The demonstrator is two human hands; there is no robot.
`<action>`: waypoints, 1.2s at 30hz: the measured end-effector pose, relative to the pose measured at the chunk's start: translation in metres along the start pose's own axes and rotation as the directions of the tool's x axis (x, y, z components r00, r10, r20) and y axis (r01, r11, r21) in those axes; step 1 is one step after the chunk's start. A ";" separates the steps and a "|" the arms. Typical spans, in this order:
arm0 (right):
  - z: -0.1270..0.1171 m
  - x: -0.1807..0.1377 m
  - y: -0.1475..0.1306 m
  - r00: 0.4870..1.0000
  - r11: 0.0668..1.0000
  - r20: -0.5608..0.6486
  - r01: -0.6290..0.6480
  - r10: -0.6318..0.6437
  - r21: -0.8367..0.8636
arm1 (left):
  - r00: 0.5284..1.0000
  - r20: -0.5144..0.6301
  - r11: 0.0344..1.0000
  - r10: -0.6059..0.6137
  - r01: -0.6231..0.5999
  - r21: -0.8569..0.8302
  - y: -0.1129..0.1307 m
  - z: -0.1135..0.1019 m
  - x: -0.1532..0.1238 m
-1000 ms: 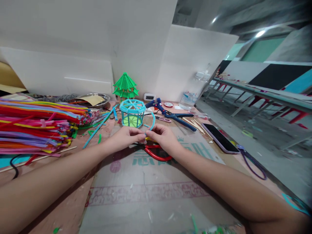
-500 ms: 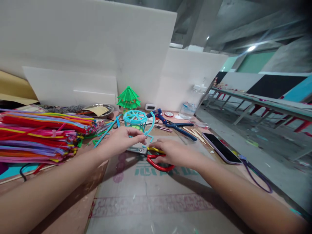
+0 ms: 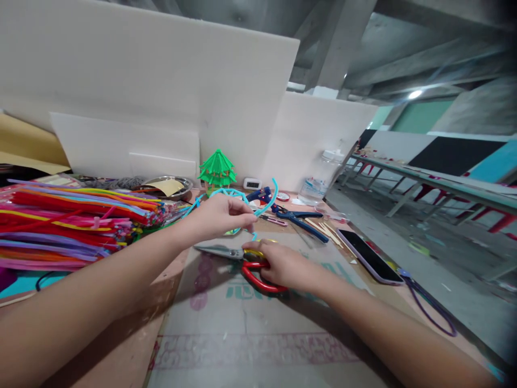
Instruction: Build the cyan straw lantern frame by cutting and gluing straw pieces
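My left hand (image 3: 226,218) is closed in a pinch on a bent light-blue pipe cleaner (image 3: 270,200), whose free end curves up to the right. Behind that hand stands a light-blue pipe-cleaner frame (image 3: 227,191), mostly hidden by it. My right hand (image 3: 285,264) grips scissors (image 3: 258,281) by their red and yellow handles, low over the plastic-covered board. Their blades point left, beneath my left hand. A short light-blue piece (image 3: 254,236) shows between the two hands.
A green-roofed little model (image 3: 218,168) stands at the back, beside a small white timer (image 3: 252,184). Bundled pipe cleaners (image 3: 72,223) fill the left. Blue-handled pliers (image 3: 305,223), a glue gun (image 3: 262,195), a phone (image 3: 369,256) and a clear bottle (image 3: 319,178) lie or stand right.
My left hand has moved slightly right, and the pipe cleaner in it now leans further right. The scissors' blades show more fully. The camera view has shifted a little.
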State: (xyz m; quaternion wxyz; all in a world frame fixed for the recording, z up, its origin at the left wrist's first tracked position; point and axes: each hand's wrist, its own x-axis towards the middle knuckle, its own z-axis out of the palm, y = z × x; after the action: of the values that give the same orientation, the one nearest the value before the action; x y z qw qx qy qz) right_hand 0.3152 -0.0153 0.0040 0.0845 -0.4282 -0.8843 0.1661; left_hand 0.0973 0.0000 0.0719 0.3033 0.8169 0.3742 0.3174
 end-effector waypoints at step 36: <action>-0.004 -0.002 -0.010 0.976 0.811 -0.210 0.168 -0.057 0.561 | 0.991 -0.101 0.991 -0.092 0.081 -0.104 -0.019 -0.013 -0.010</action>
State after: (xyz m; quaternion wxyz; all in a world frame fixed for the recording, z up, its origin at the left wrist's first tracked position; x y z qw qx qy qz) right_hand 0.3105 -0.0216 0.0115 0.3006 -0.3427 -0.8049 0.3799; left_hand 0.0742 0.0054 0.0628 0.3369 0.7658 0.4084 0.3650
